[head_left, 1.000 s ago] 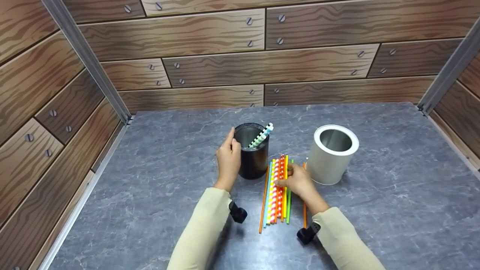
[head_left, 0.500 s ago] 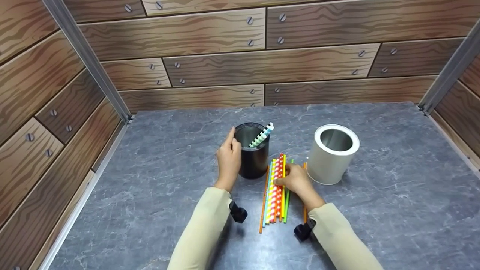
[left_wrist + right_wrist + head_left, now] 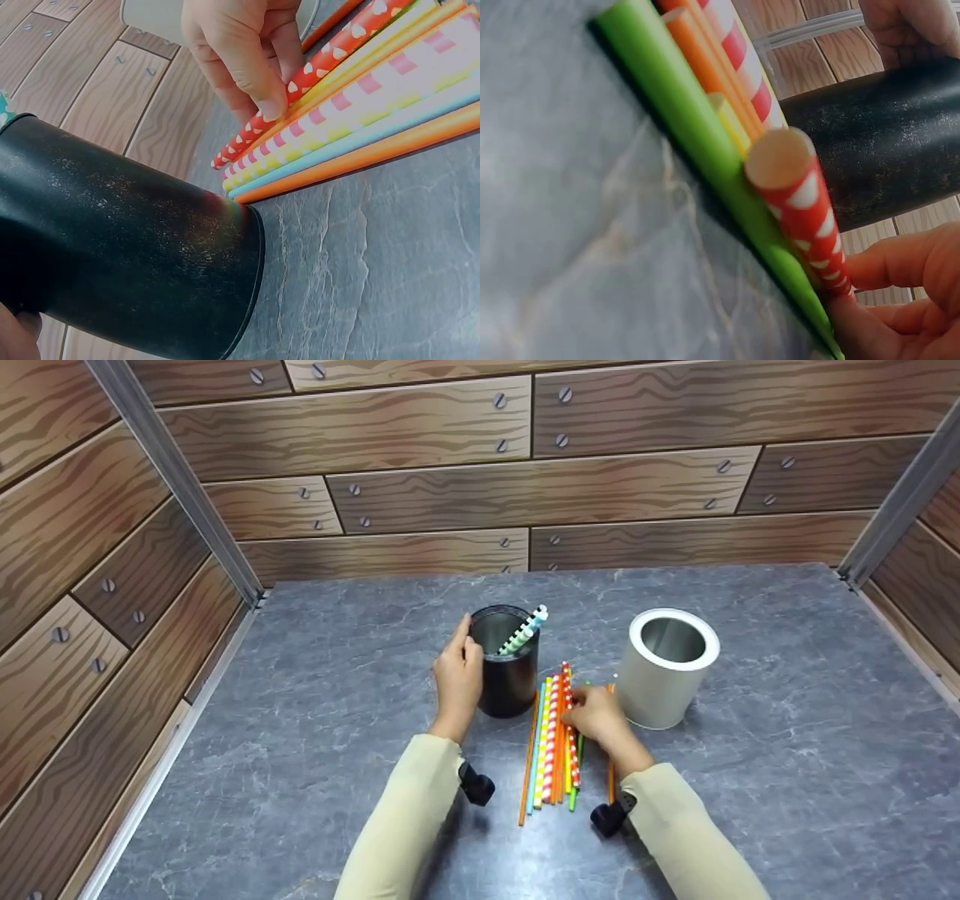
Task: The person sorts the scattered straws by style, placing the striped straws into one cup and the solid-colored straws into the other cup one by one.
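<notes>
My left hand (image 3: 457, 682) holds the left side of a black cylindrical cup (image 3: 511, 686), index finger up at its rim. Inside the cup lean striped straws (image 3: 523, 634), green and blue toned. To the right of the cup my right hand (image 3: 600, 716) pinches a red paper straw with white heart-like marks (image 3: 322, 66) between thumb and fingers. It lies over a row of straws (image 3: 541, 757) in orange, blue, yellow-striped, pink-striped and plain yellow. In the right wrist view the red straw's near end is lifted over a green straw (image 3: 682, 120).
A white cylindrical container (image 3: 660, 697) with a wide rim stands just right of my right hand. A separate orange straw (image 3: 610, 780) lies beneath the right wrist. Wood-patterned walls (image 3: 420, 487) border the grey marbled table (image 3: 337, 675) at the back and sides.
The right fingers have separated the red heart-marked straw from the row, and it now slants across the yellow and green ones. The left hand and cup have stayed put.
</notes>
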`<state>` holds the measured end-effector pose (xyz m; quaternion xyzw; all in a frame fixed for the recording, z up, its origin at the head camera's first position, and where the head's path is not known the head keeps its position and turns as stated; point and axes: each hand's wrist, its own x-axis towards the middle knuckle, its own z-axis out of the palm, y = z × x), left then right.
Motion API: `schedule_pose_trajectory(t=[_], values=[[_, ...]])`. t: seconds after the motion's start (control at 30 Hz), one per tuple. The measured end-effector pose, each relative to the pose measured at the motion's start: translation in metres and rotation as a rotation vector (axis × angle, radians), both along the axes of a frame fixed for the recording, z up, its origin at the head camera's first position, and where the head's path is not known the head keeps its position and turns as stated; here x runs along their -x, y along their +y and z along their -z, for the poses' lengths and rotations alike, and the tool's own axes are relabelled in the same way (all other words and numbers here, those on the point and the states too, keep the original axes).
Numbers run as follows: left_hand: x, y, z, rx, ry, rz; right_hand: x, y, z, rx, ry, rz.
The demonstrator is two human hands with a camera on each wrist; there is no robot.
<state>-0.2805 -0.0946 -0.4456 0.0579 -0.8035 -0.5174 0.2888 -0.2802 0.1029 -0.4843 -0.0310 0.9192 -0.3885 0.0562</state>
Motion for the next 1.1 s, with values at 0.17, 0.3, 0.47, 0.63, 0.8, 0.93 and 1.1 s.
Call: schedule_pose_trajectory(t=[0.17,0.3,0.47,0.63,0.8,0.93,1.1], values=[[-0.001,0.000,0.000,0.003,-0.008,0.004,0.000,0.001,0.002,0.078,-0.016,0.043],[0.000,0.000,0.000,0.021,-0.004,-0.006,-0.001,0.002,0.001,0.104,-0.011,0.088],[-0.001,0.000,-0.001,0.025,0.006,-0.011,-0.001,0.004,-0.001,0.144,0.001,0.142],[0.000,0.000,-0.001,0.014,0.006,-0.009,-0.001,0.005,-0.005,0.265,-0.020,0.174],[0.000,0.000,0.000,0.007,0.011,-0.006,-0.004,0.004,-0.012,0.412,-0.041,0.190],[-0.001,0.000,-0.001,0.012,0.011,-0.005,-0.006,0.004,-0.018,0.472,-0.021,0.201],[0.000,0.000,-0.001,0.016,0.022,-0.009,-0.008,0.000,-0.027,0.530,0.002,0.222]])
